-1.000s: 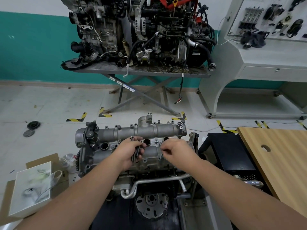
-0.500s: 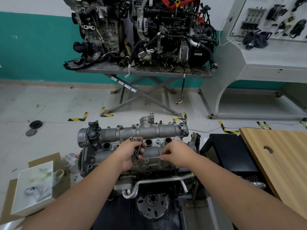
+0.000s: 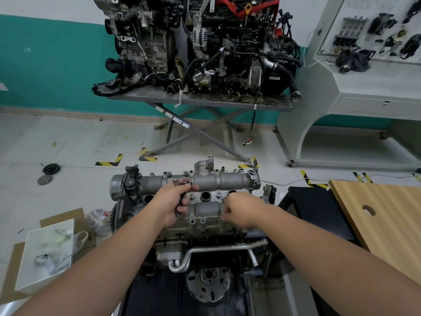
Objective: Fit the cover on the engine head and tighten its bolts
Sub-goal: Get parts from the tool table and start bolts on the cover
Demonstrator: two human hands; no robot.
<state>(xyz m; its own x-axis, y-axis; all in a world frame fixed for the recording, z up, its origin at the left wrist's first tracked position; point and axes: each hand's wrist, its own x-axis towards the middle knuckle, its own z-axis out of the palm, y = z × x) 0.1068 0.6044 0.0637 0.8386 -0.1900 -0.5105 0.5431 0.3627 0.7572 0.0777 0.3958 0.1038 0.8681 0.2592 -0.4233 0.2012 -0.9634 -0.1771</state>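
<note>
Grey cast aluminium made up the cover, which was seated on top of the engine head at the middle of the view, its long axis running left to right. A row of round plug wells was seen along its centre, and a chain sprocket was fitted at its left end. Several dark bolts were held bunched in the left hand, whose fingers were curled round their shanks, the heads standing up above the knuckles over the left-centre of the cover. The right hand was laid on the right-centre of the cover with its fingertips drawn together at a bolt hole; whether a bolt was pinched there could not be told, since the fingers hid the spot. One bolt head was seen standing in the cover just left of that hand. A bent silver pipe was carried across the front of the engine below the head, and a flywheel plate lay beneath it. A white box on cardboard was placed on the floor at the left, and a wooden tabletop stood at the right. Beyond, a second engine was mounted on a scissor stand against the teal wall.
</note>
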